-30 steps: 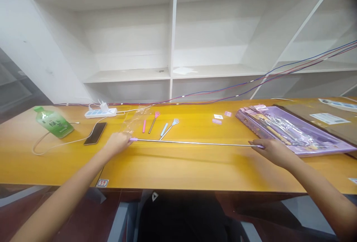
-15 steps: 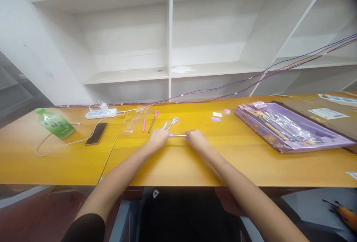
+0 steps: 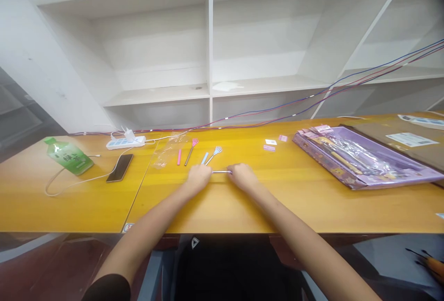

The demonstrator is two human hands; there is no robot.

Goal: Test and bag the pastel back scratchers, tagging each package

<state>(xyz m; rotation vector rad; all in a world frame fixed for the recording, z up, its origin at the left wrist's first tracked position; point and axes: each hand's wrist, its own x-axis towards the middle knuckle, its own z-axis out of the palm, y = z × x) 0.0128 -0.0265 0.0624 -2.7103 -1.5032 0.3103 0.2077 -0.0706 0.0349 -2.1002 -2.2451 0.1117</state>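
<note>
A thin metal back scratcher rod (image 3: pixel 219 171) runs level between my two fists, just above the wooden table (image 3: pixel 222 208). My left hand (image 3: pixel 199 179) is closed around one end, and my right hand (image 3: pixel 243 177) grips the other, where a bit of purple shows. Both ends are hidden inside the fingers. Beyond my left hand lie a blue hand-shaped back scratcher (image 3: pixel 217 150) and a short blue grip tube (image 3: pixel 205 158). Left of these are a pink back scratcher (image 3: pixel 194 142) with a bare metal rod and a separate pink grip tube (image 3: pixel 179 157).
Small cards (image 3: pixel 269 148) and crumpled clear plastic wrap (image 3: pixel 166 153) lie farther back. At right, a purple box (image 3: pixel 412 168) holds wrapped items beside cardboard (image 3: pixel 378 139). A green bottle (image 3: pixel 69 155), phone (image 3: pixel 120 168) and power strip (image 3: pixel 125 142) are at left.
The purple part visible beside my left hand before is now covered, while purple shows at my right hand. Both hands have shifted slightly, still holding the rod; the other objects stay put.
</note>
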